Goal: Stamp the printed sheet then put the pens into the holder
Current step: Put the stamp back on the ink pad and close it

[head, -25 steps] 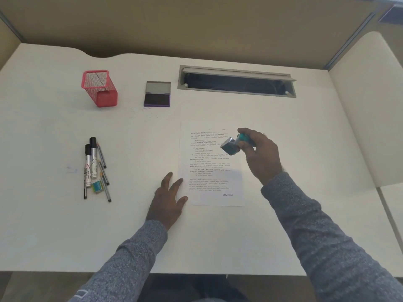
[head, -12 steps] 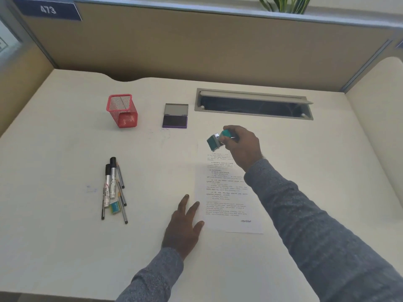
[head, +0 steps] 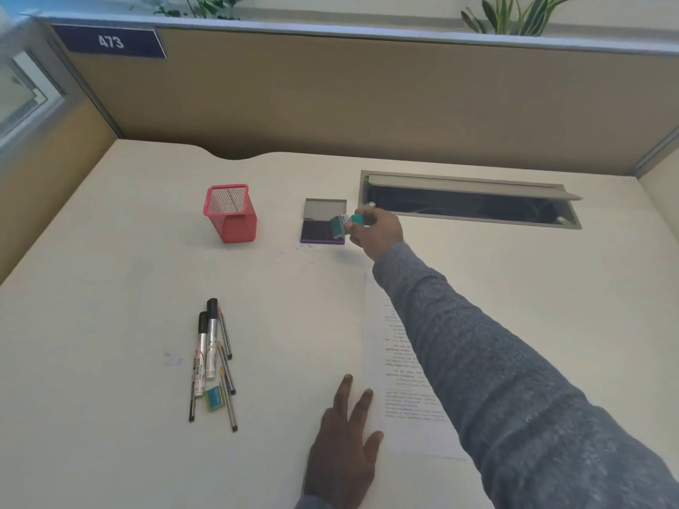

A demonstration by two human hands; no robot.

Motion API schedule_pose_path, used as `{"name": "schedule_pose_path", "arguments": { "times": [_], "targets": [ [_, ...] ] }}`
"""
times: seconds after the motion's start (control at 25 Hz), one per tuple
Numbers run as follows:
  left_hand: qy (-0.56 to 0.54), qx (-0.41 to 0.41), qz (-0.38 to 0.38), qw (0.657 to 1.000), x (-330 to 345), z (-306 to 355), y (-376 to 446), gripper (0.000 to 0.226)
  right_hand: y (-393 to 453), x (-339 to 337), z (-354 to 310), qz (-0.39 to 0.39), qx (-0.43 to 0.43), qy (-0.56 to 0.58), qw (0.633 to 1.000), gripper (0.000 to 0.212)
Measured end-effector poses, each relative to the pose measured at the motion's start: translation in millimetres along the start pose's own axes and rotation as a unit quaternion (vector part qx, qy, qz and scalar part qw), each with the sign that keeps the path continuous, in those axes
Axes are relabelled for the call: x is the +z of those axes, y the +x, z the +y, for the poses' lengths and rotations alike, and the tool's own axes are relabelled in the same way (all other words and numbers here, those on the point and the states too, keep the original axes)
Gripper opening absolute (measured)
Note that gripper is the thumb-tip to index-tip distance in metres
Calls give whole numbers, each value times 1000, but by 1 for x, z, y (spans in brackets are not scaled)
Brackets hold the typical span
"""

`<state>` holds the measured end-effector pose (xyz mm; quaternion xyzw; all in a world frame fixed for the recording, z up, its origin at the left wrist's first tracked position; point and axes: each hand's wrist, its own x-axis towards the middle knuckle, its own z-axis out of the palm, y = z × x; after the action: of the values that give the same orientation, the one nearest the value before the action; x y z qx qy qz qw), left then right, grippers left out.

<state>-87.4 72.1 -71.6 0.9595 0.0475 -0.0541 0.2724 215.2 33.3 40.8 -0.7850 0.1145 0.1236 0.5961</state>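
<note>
The right hand [head: 376,231] grasps the teal-handled stamp [head: 347,223] over the open purple ink pad [head: 322,229]. The flat left hand [head: 343,450] presses the white printed sheet [head: 400,365]. At ten o'clock lie black-capped pens [head: 211,358]; the red mesh holder [head: 230,213] beyond. The partition sign [head: 110,41] reads "473".

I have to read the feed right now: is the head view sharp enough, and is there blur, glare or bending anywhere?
Head view: light is soft and even, no glare; the stamp in the right hand is slightly smeared; the sheet's print is too small to read; the wide lens bends the partition's top rail.
</note>
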Motion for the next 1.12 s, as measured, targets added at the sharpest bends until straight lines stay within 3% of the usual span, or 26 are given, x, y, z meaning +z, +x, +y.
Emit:
{"name": "schedule_pose_path", "arguments": {
  "times": [0.16, 0.32, 0.4, 0.48, 0.76, 0.92, 1.12],
  "targets": [
    [-65, -18, -13, 998, -19, 8, 8, 62, 25, 19, 3, 4, 11, 16, 1000, 33],
    [-157, -37, 104, 981, -69, -1, 82, 43, 35, 26, 19, 1, 25, 63, 998, 37],
    [-146, -42, 165, 975, -101, -19, 148, 34, 38, 28, 31, -2, 25, 61, 998, 45],
    [-111, -57, 178, 976, -133, -30, 216, 36, 41, 30, 41, -6, 27, 75, 997, 48],
    [-93, -103, 46, 989, -170, -43, 348, 56, 52, 40, 59, -27, 71, 269, 960, 40],
    [-22, -108, -38, 993, -168, -46, 382, 61, 56, 40, 65, -39, 72, 302, 950, 36],
    [96, -115, -56, 987, -163, -45, 408, 52, 61, 44, 70, -33, 78, 339, 937, 34]
  ]
}}
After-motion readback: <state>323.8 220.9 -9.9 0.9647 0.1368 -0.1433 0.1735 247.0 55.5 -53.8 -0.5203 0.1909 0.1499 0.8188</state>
